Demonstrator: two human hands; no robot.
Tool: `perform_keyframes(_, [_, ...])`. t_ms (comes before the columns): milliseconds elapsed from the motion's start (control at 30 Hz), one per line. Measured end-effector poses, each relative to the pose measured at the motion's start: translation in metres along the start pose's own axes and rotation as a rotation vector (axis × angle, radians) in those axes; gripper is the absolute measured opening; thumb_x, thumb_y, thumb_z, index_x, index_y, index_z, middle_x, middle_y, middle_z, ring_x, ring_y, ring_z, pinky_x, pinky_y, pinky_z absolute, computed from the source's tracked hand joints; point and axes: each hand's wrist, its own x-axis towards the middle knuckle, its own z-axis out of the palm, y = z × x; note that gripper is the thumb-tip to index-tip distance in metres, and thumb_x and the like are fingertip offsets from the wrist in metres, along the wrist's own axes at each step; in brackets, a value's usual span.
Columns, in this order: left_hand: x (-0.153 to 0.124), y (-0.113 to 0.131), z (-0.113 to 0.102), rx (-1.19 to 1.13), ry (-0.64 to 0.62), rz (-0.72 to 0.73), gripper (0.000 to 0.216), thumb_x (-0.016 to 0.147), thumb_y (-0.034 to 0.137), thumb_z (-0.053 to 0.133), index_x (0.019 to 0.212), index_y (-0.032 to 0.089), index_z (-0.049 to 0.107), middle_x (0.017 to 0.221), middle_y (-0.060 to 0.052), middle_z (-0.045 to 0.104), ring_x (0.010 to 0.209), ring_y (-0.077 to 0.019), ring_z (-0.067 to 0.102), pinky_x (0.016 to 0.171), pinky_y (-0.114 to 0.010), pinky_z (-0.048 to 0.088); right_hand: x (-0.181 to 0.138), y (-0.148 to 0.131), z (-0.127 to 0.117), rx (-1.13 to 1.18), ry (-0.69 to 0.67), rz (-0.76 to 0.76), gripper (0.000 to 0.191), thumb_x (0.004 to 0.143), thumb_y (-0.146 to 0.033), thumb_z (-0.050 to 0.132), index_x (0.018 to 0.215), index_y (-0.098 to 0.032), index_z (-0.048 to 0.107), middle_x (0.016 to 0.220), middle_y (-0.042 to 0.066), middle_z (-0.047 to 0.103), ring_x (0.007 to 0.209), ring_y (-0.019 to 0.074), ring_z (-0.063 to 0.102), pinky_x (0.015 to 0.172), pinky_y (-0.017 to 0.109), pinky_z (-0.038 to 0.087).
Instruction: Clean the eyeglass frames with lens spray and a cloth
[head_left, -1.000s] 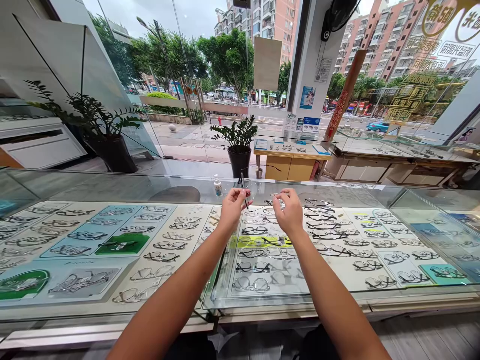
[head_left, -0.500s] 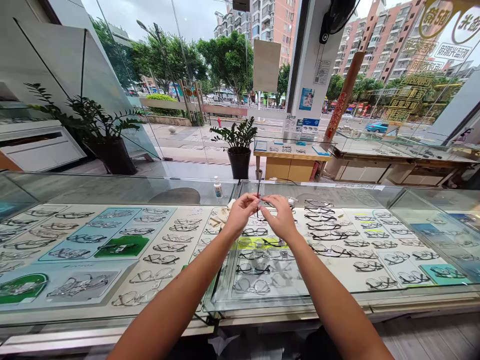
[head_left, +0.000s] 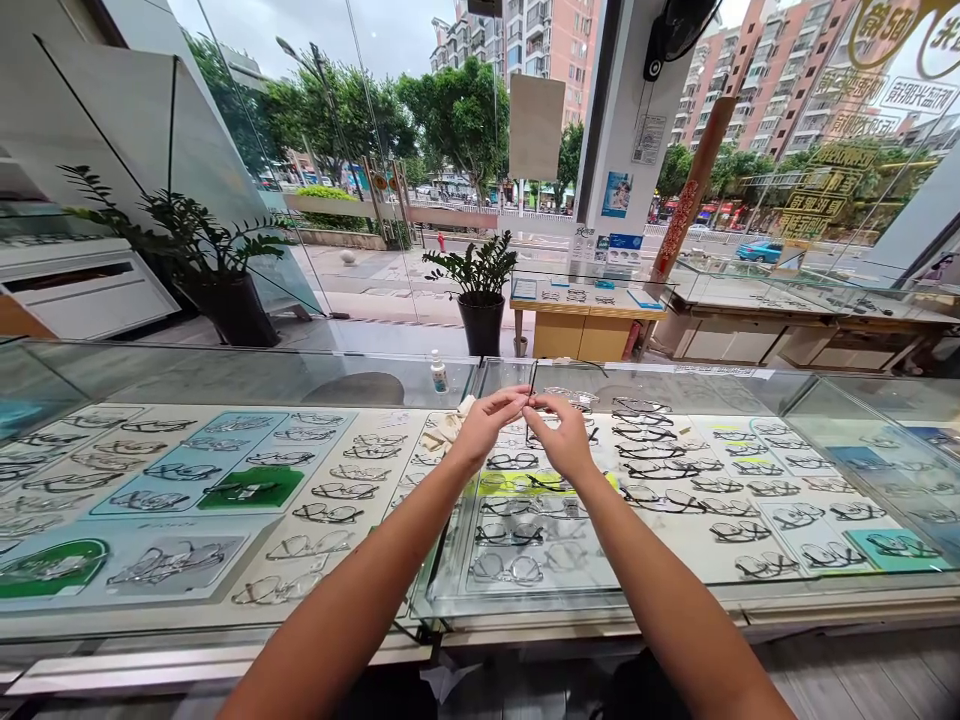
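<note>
Both my hands are raised over a glass display counter (head_left: 675, 590) filled with rows of eyeglass frames. My left hand (head_left: 491, 425) and my right hand (head_left: 564, 437) meet fingertip to fingertip, pinching a thin dark-rimmed pair of glasses (head_left: 531, 400) between them. A slim dark temple arm of the glasses sticks up above the fingers. A small white cloth (head_left: 446, 430) lies on the glass just left of my left hand.
A small bottle with a white cap (head_left: 439, 373) stands on the counter's far edge. Beyond are potted plants (head_left: 480, 290) (head_left: 210, 270), a yellow display table (head_left: 585, 320), more glass counters on the right and shop windows facing a street.
My hands came together from about a hand's width apart; both now pinch the glasses at one spot, slightly further right and higher than before.
</note>
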Motion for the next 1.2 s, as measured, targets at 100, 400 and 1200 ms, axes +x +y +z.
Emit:
perform_keyframes(100, [0.003, -0.003, -0.004, 0.201, 0.046, 0.208, 0.034, 0.089, 0.056, 0.074, 0.092, 0.022, 0.082, 0.131, -0.013, 0.072, 0.128, -0.0312, 0.063, 0.109, -0.045, 0.049, 0.001, 0.000, -0.002, -0.008, 0.027, 0.012, 0.020, 0.097, -0.040, 0.067, 0.103, -0.024, 0.078, 0.105, 0.007, 0.080, 0.103, 0.0247, 0.070, 0.095, 0.039, 0.051])
perform_keyframes(400, [0.023, -0.025, -0.054, 0.592, 0.506, 0.234, 0.049, 0.106, 0.056, 0.042, 0.094, 0.022, 0.075, 0.102, -0.007, 0.076, 0.101, -0.0246, 0.065, 0.089, -0.035, 0.048, 0.003, -0.001, -0.006, -0.046, 0.066, -0.017, 0.019, 0.100, -0.033, 0.059, 0.089, -0.024, 0.073, 0.100, 0.004, 0.076, 0.101, 0.0243, 0.064, 0.094, 0.039, 0.045])
perform_keyframes(1200, [0.073, -0.059, -0.124, 1.053, 0.638, -0.112, 0.051, 0.097, 0.056, 0.055, 0.135, 0.028, 0.073, 0.160, -0.019, 0.050, 0.153, -0.0450, 0.029, 0.121, -0.067, 0.024, 0.005, 0.004, -0.004, -0.091, 0.078, -0.026, 0.020, 0.101, -0.032, 0.058, 0.086, -0.024, 0.067, 0.098, 0.004, 0.075, 0.097, 0.0242, 0.058, 0.092, 0.038, 0.041])
